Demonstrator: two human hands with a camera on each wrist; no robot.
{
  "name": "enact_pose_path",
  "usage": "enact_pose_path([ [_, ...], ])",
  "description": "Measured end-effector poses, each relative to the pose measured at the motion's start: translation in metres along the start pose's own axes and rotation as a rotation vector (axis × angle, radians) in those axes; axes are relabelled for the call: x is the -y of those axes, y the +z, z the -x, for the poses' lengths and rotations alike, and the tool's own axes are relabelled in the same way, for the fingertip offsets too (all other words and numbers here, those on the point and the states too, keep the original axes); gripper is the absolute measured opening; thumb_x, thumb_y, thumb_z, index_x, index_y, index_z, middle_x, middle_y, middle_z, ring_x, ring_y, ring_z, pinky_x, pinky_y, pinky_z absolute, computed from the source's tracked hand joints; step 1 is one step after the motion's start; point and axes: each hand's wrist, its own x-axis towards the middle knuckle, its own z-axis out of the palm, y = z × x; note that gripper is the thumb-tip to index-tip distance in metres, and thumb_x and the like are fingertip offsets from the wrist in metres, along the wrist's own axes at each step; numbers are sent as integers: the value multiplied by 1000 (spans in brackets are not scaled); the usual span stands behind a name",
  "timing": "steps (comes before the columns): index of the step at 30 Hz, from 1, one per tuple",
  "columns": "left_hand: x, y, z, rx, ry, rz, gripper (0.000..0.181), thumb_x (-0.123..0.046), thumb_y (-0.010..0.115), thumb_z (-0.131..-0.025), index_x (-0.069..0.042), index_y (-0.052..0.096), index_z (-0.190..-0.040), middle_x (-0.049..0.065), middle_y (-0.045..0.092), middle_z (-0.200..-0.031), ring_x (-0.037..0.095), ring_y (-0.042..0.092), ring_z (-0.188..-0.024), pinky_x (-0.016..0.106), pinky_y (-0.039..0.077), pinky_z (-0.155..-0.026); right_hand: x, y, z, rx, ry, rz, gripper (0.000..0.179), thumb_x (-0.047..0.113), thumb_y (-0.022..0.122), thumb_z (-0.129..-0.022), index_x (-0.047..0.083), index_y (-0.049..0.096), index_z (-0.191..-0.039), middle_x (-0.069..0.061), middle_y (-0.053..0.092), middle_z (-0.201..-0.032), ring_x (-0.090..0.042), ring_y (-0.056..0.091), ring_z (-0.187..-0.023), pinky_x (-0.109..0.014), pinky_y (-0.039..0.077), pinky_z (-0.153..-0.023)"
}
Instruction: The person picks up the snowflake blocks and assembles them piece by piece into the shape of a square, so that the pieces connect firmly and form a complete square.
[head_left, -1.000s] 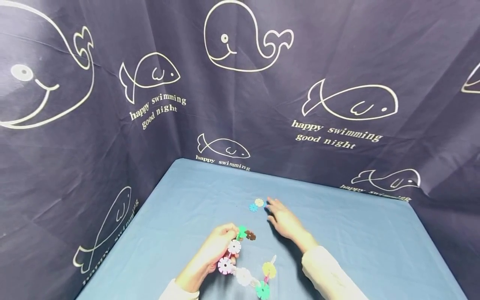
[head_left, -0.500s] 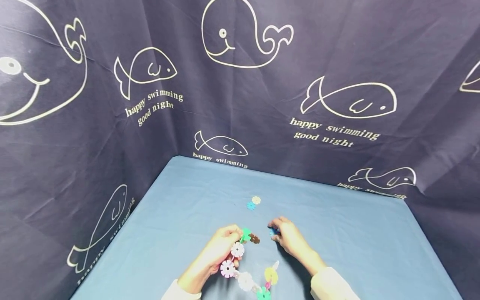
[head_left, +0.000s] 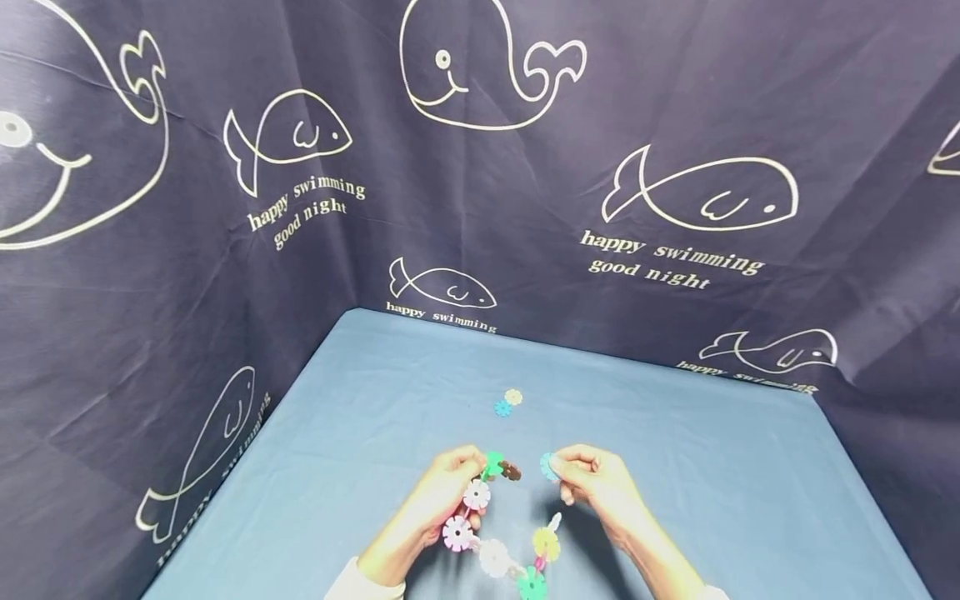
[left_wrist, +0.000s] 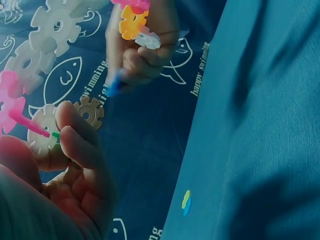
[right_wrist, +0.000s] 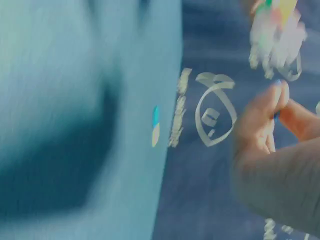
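My left hand (head_left: pixel 444 493) pinches a chain of notched plastic snowflake discs near its green disc (head_left: pixel 492 465). A brown disc (head_left: pixel 511 471) sticks out at that end, towards the right. From the hand the chain hangs through white (head_left: pixel 477 494), lilac (head_left: pixel 457 533) and clear discs (head_left: pixel 494 557), then curves up past another green disc (head_left: pixel 532 584) to a yellow disc (head_left: pixel 546 544) and a clear one. My right hand (head_left: pixel 600 483) pinches a loose blue snowflake disc (head_left: pixel 548 466) between thumb and fingers, a short gap to the right of the brown disc.
A cream disc (head_left: pixel 513 397) and a second blue disc (head_left: pixel 502 408) lie together on the blue tabletop (head_left: pixel 397 375), beyond the hands. Dark fabric printed with white whales and fish (head_left: pixel 697 200) rises behind the table and along its left side.
The right hand has picked up a blue disc beside the cream one and brought it back near the chain's brown end. The left hand keeps its grip, almost still.
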Motion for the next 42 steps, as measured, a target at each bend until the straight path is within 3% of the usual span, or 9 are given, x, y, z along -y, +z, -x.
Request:
enact_pose_path([
  [4, -3, 2, 0, -20, 10, -7, 28, -16, 49, -103, 12, 51, -100, 4, 53, -61, 11, 54, -40, 23, 48, -36, 7, 14, 12, -29, 5, 52, 23, 10, 72, -92, -10, 68, -101, 0, 66, -70, -9, 51, -55, -21, 47, -60],
  [11, -3, 7, -1, -30, 19, 8, 26, -17, 50, -103, 9, 53, -97, 4, 53, -58, 10, 53, -39, 23, 48, -35, 6, 25, 16, -103, 29, 82, 20, 12, 74, -90, -7, 70, -96, 0, 61, -63, -11, 47, -54, -22, 42, -58],
  [18, -3, 7, -1, -31, 20, -2, 24, -17, 51, -103, 5, 55, -95, 3, 53, -58, 11, 53, -39, 23, 48, -35, 8, 27, 15, -110, 9, 72, 19, 11, 75, -89, -6, 70, -96, -3, 65, -67, -10, 45, -55, -21, 40, -56],
  [28, -1, 6, -2, -26, 18, -5, 30, -19, 50, -105, 10, 53, -103, 4, 54, -58, 10, 54, -39, 23, 48, -34, 7, 28, 14, -114, 7, 83, 19, 10, 74, -90, -5, 71, -98, 1, 55, -61, -10, 44, -55, -22, 38, -55],
  [34, -1, 6, -1, -14, 24, 2, 27, -19, 51, -104, 7, 55, -100, 4, 55, -58, 10, 54, -39, 23, 48, -34, 8, 30, 14, -110, 22, 84, 20, 12, 75, -89, -5, 71, -99, 0, 52, -61, -11, 44, -56, -22, 37, -55],
  [37, -1, 6, 0, 0, 18, -21, 28, -21, 52, -104, 6, 56, -98, 3, 55, -58, 11, 54, -40, 23, 47, -34, 8, 31, 15, -110, 25, 82, 19, 11, 75, -89, -5, 71, -98, -1, 51, -61, -12, 44, -56, -21, 37, -55],
  [42, -2, 5, 0, 16, 21, -136, 29, -23, 55, -103, 3, 58, -90, 0, 52, -63, 9, 51, -41, 21, 45, -33, 10, 31, 16, -99, 18, 78, 19, 8, 75, -88, -8, 70, -97, -1, 56, -63, -12, 45, -57, -21, 38, -55],
])
